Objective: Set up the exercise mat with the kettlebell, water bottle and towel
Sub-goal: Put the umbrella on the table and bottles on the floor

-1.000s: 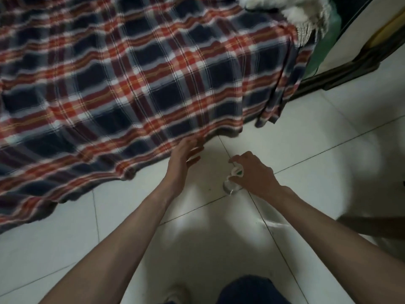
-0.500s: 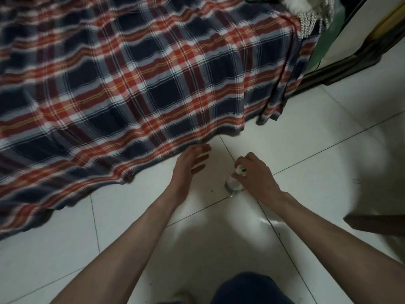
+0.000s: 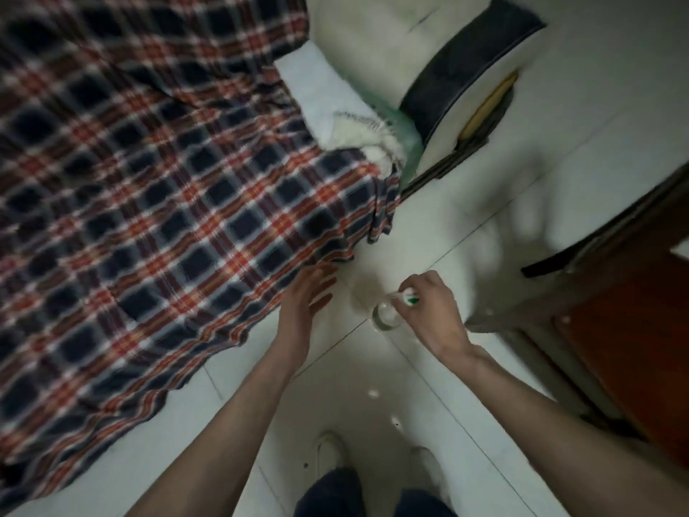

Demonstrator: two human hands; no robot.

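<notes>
1. Bottle [image 3: 387, 314] now pinched at the cap end by right hand [image 3: 428, 311], lower centre-right of frame; fingers curled over the green-and-white top. A second ago only reached for, half a second ago just touched.
2. Bottle base close to the white tiled floor [image 3: 373, 404]; cannot tell whether resting on it or already lifted, blur too heavy.
3. Left hand [image 3: 305, 296] open, fingers straight and spread, holding nothing; tips at the near edge of plaid mat [image 3: 167, 218], which fills the left half of frame. Same pose as in both earlier views, slightly nearer the cloth edge.
4. View tilted upward since then: white fringed towel [image 3: 335, 110] now seen at upper centre, lying on the mat's far corner. Looks already placed.
5. Kettlebell not seen anywhere in frame.
6. Judgement: bottle step in hand, grip secured, carry onto the mat still to come; short move leftward. Kettlebell probably remaining afterward.
7. Risk: thin pinch at the cap, clear bottle could swing or slip.
</notes>
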